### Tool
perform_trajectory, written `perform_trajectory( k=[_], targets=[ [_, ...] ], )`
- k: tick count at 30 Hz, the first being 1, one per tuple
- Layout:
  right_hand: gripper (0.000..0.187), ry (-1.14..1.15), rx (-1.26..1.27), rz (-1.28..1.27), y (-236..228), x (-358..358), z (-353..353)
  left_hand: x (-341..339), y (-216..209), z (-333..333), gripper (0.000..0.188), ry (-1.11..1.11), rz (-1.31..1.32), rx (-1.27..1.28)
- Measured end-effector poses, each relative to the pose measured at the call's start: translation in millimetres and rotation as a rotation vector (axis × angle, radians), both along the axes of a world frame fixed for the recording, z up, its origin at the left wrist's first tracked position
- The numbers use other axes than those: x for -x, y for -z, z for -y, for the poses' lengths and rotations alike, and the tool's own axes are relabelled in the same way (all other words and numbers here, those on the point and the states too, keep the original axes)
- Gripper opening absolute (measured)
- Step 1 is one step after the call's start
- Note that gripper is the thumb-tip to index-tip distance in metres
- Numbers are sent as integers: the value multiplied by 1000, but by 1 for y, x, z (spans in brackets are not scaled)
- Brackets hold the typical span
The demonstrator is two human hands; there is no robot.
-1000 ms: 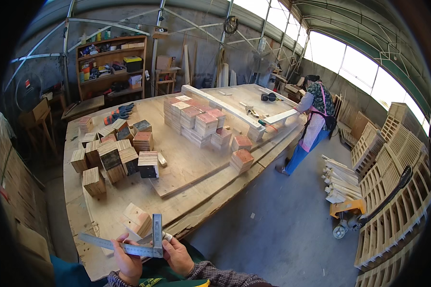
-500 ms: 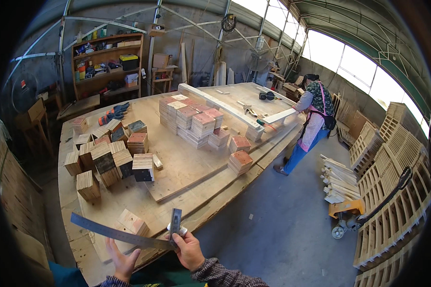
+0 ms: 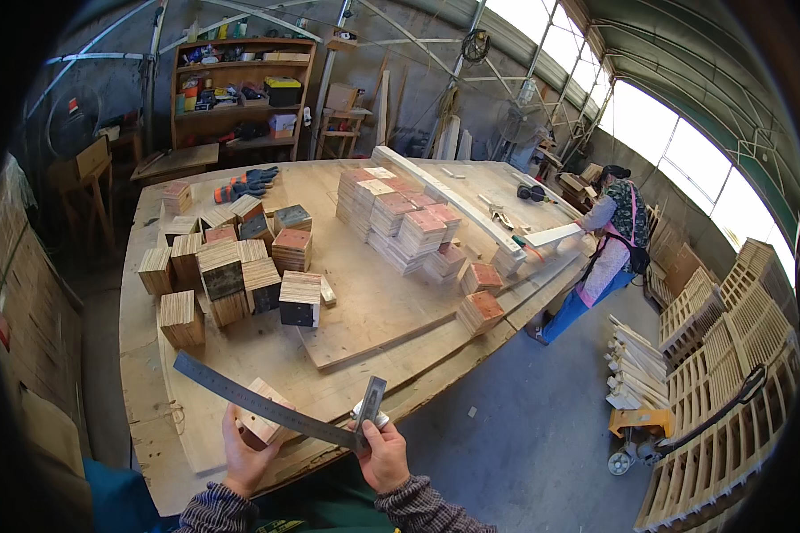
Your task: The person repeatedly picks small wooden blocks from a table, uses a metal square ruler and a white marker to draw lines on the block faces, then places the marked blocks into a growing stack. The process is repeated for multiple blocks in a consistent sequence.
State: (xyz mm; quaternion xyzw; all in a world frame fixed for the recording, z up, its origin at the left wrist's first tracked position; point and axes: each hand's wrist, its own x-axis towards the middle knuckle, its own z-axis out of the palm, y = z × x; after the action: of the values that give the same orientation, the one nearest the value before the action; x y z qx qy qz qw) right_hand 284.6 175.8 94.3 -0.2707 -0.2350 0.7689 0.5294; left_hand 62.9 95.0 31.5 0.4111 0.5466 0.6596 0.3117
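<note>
Right hand (image 3: 385, 456) wrapped round metal square (image 3: 316, 428) at its corner; left hand (image 3: 250, 459) on wooden block (image 3: 260, 427), by bench's (image 3: 147, 373) near edge.
Square's long arm ran leftward and away from right hand, crossing above block, contact unclear. Block sat just beyond left palm, the nearer hand, half-curled fingers and thumb gripping its sides.

Lit from the upper right by blown-out windows (image 3: 695, 162); falling soft and even across the worktop (image 3: 147, 391), dimming around the shelves (image 3: 240, 74). Bends straight edges toward a black rim.
</note>
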Motion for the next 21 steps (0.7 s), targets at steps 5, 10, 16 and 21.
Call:
perform_trajectory(
  k=[5,10,16,21],
  targets=[
    [21,-3,-18,17,5,9,-5,21,-5,1,114,79,12,-3],
    [22,-36,17,18,3,21,-6,42,-10,4,114,228,126,114],
    [22,-19,-56,224,9,34,-19,54,8,-3,107,414,201,36],
    [24,46,-84,220,6,52,-33,50,8,18,109,120,-301,134]
  ],
)
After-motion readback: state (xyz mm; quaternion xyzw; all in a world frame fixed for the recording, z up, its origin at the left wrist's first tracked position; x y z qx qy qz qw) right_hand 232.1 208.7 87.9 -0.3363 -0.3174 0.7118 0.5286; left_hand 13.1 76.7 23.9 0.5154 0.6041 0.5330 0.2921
